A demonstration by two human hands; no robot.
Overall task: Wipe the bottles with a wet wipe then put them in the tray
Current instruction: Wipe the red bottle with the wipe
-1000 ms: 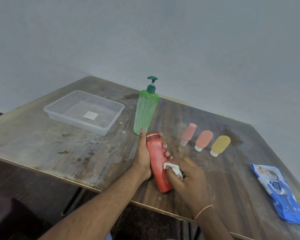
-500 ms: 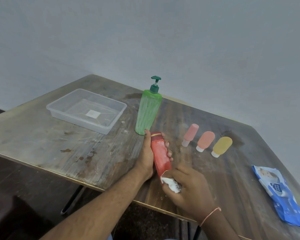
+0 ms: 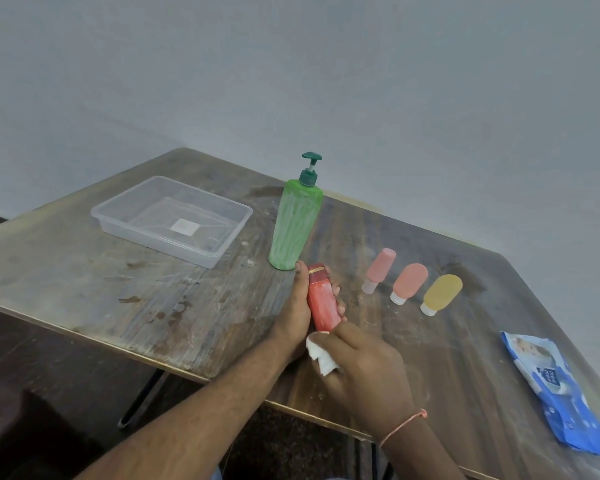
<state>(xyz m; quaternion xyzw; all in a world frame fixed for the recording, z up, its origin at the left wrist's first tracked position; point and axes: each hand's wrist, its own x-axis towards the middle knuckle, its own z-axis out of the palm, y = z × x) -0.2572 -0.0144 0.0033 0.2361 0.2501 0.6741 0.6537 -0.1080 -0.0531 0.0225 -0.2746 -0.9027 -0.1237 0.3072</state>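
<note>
The left hand [image 3: 297, 311] grips the red bottle [image 3: 323, 303] near the middle of the frame, with the thumb up along one side and the fingers curled round the other. The bottle leans back a little, its cap pointing away toward the wall. The right hand [image 3: 364, 372], just below it, pinches a white wet wipe [image 3: 321, 355] and presses it on the bottom end of the red bottle. A thin pink string [image 3: 404, 424] goes round the right wrist.

Just above the hands a tall green pump bottle [image 3: 295, 225] stands upright on the worktop [image 3: 118, 289]. To the right of the hands three small bottles lie on their sides in a row, caps toward the lower left: a pink bottle [image 3: 380, 268], a coral bottle [image 3: 409, 282] and a yellow bottle [image 3: 442, 293]. They lie near each other but apart.

The clear tray [image 3: 222, 252] sits in the upper left part of the worktop, well apart from the hands. No bottle is in it, only a small white sticker on its floor. At the lower right of the frame lies a blue wipes pack [image 3: 561, 393], flat and crumpled.
</note>
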